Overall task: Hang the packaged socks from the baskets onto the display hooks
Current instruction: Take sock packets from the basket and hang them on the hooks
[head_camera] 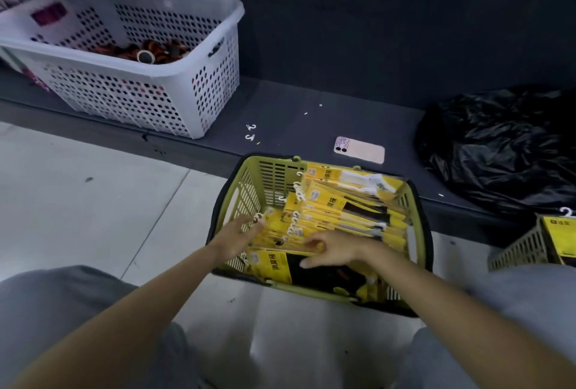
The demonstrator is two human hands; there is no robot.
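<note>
Packaged socks (339, 211) on yellow cards with white plastic hangers lie stacked in the olive-green plastic shopping basket (249, 192). It stands on the pale tiled floor (93, 195), against the edge of a low dark grey shelf (296, 114).

Far left on that shelf sits a white perforated plastic laundry basket (124, 89) holding dark and orange things too blurred to name. My left grip (237, 235) reaches into the green basket's left side, fingers stretched out straight and resting on the nearest packs, closed round nothing. Just beyond it, two small loose white hooks (251, 132) lie on the shelf. My right grip (333, 248) is low over the middle of the stack with fingers loosely bent. It is blurred, so I cannot tell whether it has hold of a pack. A pink smartphone (359, 150) lies face down on the shelf, then a crumpled black plastic bag (498, 151). At the right edge, a pale slatted basket (520, 251) carries another yellow pack (558, 239).
</note>
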